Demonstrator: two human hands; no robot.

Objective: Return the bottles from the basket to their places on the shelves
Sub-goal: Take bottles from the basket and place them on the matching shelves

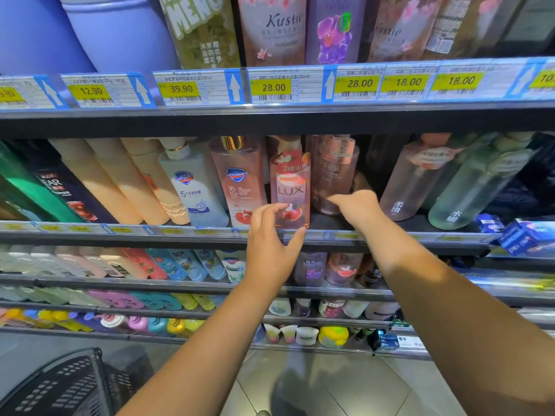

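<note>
Risk: LUX bottle point(290, 187), pinched at its base by left grip point(270, 247), may topple onto pink Safeguard bottle point(240, 181) at nine o'clock; right grip point(359, 208) hides its fingers, state unclear.

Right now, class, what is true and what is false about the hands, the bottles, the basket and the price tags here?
1. The left hand grips the LUX bottle near its base. True.
2. The LUX bottle stands left of the Safeguard bottles. False: it stands right of them.
3. The basket is at the lower left, near the floor. True.
4. The price tag straight above the LUX bottle reads 39.90. False: it reads 28.00.
</note>
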